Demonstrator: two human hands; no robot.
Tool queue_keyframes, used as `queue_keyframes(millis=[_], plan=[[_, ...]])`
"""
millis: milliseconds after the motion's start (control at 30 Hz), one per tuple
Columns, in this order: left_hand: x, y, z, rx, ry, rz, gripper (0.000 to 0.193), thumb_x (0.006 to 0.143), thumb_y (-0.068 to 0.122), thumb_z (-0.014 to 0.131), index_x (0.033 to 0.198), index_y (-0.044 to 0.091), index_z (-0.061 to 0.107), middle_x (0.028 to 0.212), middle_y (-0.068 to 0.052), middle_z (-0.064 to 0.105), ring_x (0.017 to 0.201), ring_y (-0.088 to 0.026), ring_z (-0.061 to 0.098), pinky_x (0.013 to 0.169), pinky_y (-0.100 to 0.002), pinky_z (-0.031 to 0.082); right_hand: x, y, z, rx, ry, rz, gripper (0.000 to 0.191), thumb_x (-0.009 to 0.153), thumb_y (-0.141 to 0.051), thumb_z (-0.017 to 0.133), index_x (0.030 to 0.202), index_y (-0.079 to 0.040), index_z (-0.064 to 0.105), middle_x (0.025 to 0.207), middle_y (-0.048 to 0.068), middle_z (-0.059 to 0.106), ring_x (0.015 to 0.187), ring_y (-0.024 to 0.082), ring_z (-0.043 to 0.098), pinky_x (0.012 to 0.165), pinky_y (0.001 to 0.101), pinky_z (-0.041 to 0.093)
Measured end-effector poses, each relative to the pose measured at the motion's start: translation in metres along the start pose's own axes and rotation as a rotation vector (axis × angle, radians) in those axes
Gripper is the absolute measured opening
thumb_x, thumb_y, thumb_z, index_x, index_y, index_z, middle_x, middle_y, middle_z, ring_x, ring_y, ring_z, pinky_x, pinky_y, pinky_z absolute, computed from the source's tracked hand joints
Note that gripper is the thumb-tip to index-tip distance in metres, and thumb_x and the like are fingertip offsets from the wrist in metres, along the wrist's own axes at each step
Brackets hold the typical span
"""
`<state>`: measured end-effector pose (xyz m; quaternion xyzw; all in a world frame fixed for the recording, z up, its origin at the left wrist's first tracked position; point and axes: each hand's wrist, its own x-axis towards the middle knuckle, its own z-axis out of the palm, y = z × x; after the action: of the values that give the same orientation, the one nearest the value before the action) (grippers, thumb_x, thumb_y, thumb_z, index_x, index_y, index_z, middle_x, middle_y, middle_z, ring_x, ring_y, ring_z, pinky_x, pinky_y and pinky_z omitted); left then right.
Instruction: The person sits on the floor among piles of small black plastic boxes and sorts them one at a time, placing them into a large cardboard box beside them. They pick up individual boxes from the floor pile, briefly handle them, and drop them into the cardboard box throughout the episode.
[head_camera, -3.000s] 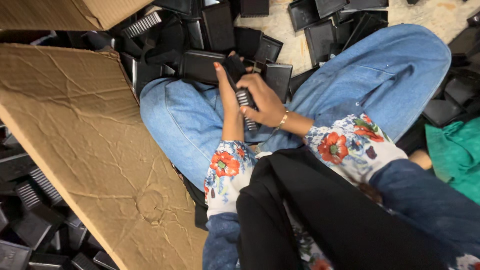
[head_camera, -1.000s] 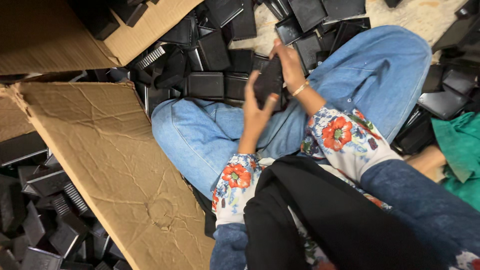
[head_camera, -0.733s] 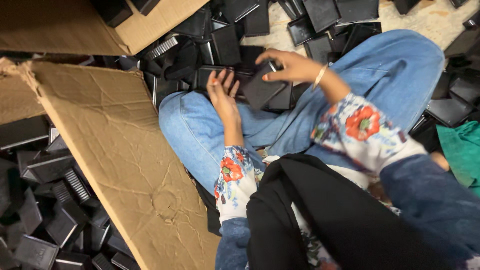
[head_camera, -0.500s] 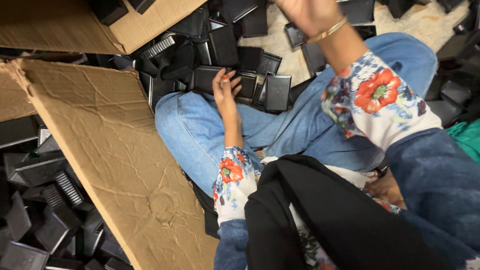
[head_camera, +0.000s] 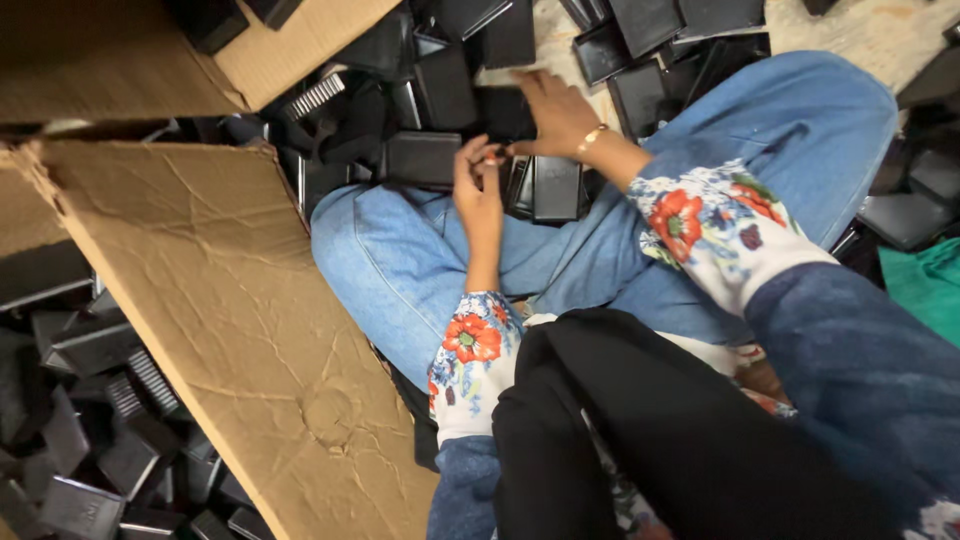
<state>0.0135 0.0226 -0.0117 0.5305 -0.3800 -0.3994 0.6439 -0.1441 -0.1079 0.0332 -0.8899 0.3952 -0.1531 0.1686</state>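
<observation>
Right hand (head_camera: 555, 112) reaches into the heap, fingers spread over a black case (head_camera: 503, 112), touching rather than gripping. Left hand (head_camera: 478, 190) pinches something small and dark; what, I cannot tell. That heap (head_camera: 420, 90) looks loose, so a tug could slide cases onto the jeans (head_camera: 400, 270). Brown cardboard flap (head_camera: 200, 310) lies left, creased and unlabelled.

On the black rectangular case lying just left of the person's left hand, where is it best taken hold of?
Probably across the short sides of the black case, coming from above: it lies flat with its broad face up, its near long edge against the jeans. The left hand is nearest.
</observation>
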Motion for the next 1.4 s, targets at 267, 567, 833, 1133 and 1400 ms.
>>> queue_keyframes(millis=[267,567,833,1133,1400], plan=[[0.007,-0.013,-0.006,-0.084,-0.114,-0.363,0.046,0.111,0.034,0.049,0.137,-0.003,0.058,0.123,-0.015,0.072,0.108,-0.02,0.071,0.096,-0.034,0.057,-0.002,-0.022,-0.033,0.163,-0.007,0.16,0.083,0.068,-0.054,0.088,0.129,-0.004,0.062,0.115,0.019,0.067,0.108,0.038,0.064,0.093,0.049,0.051],[0.014,-0.001,-0.022,-0.893,0.101,-0.307,0.049,0.109,0.033,0.056,0.145,0.001,0.049,0.138,-0.017,0.061,0.128,-0.033,0.06,0.112,-0.049,0.048,-0.059,-0.054,-0.039,0.054,-0.122,0.263,0.084,0.087,-0.061,0.077,0.147,-0.008,0.051,0.14,0.024,0.052,0.124,0.044,0.056,0.098,0.0538,0.05],[0.012,0.061,-0.022,-1.458,-0.169,-0.306,0.06,0.099,0.054,0.047,0.153,0.028,0.042,0.156,-0.017,0.044,0.141,-0.036,0.049,0.113,-0.065,0.038,-0.054,-0.086,0.004,-0.176,-0.379,0.515,0.121,0.074,-0.063,0.079,0.164,-0.024,0.008,0.166,0.026,-0.005,0.135,0.049,0.042,0.094,0.0556,0.052],[0.013,-0.002,-0.031,-1.003,-0.178,-0.356,0.044,0.105,0.014,0.064,0.146,0.004,0.05,0.145,-0.007,0.059,0.138,-0.025,0.054,0.12,-0.044,0.043,-0.033,0.033,0.015,0.242,0.457,0.32,0.115,0.073,-0.02,0.091,0.162,-0.007,0.018,0.16,0.028,0.02,0.149,0.051,0.023,0.125,0.05,0.03],[0.009,-0.007,-0.015,-0.566,-0.331,-0.44,0.067,0.091,0.001,0.074,0.151,0.0,0.044,0.141,-0.006,0.057,0.126,-0.016,0.054,0.102,-0.029,0.045,-0.041,0.002,-0.035,1.229,0.042,0.186,0.073,0.082,-0.018,0.062,0.153,-0.007,0.05,0.139,0.017,0.05,0.133,0.036,0.047,0.115,0.0459,0.033]])
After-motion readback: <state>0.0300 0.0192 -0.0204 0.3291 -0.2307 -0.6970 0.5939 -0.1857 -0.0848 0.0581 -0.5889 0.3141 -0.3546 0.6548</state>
